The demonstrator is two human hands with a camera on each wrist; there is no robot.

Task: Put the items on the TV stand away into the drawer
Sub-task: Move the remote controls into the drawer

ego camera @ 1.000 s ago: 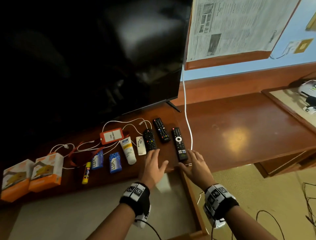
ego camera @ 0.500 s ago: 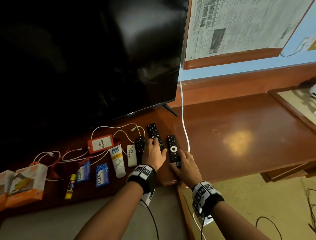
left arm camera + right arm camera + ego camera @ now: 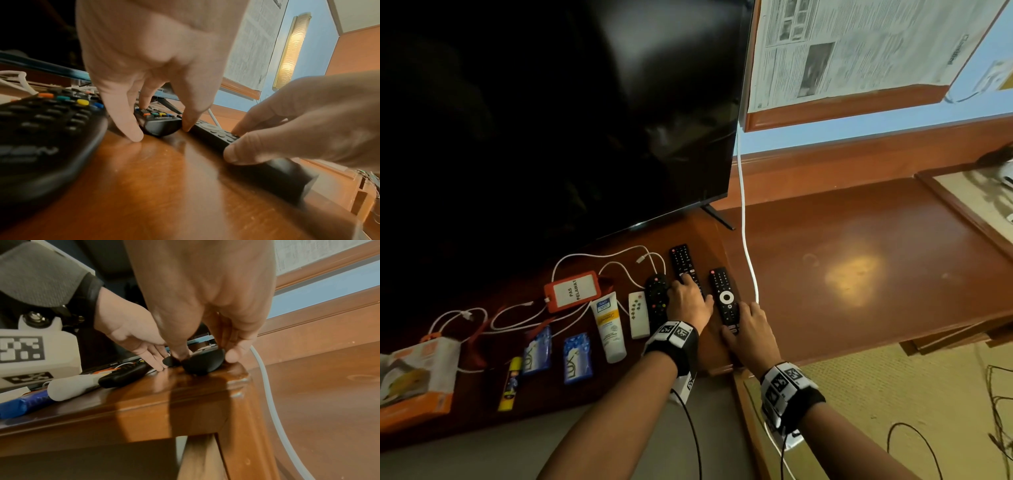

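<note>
Three black remotes lie side by side on the wooden TV stand (image 3: 859, 240). My left hand (image 3: 688, 291) reaches over the middle remote (image 3: 681, 260). In the left wrist view its thumb and a finger flank the near end of that remote (image 3: 158, 126), and another fingertip rests on the buttons. My right hand (image 3: 739, 318) pinches the near end of the right remote (image 3: 726, 294) by its sides, close to the stand's corner (image 3: 236, 381). The left remote (image 3: 656, 294) lies untouched. The open drawer (image 3: 500, 455) sits below the stand's front edge.
Left of the remotes lie a small white remote (image 3: 637, 313), a sunscreen tube (image 3: 607, 325), an orange card holder (image 3: 571, 291), two blue soap packets (image 3: 577, 358), a yellow tube (image 3: 510, 383), an orange box (image 3: 414, 377) and white cables. The TV (image 3: 585, 120) stands behind. A white cord (image 3: 746, 260) hangs beside the right remote.
Both hands have moved forward from the stand's front edge onto the remotes. The left now straddles the middle remote and the right pinches the right one.
</note>
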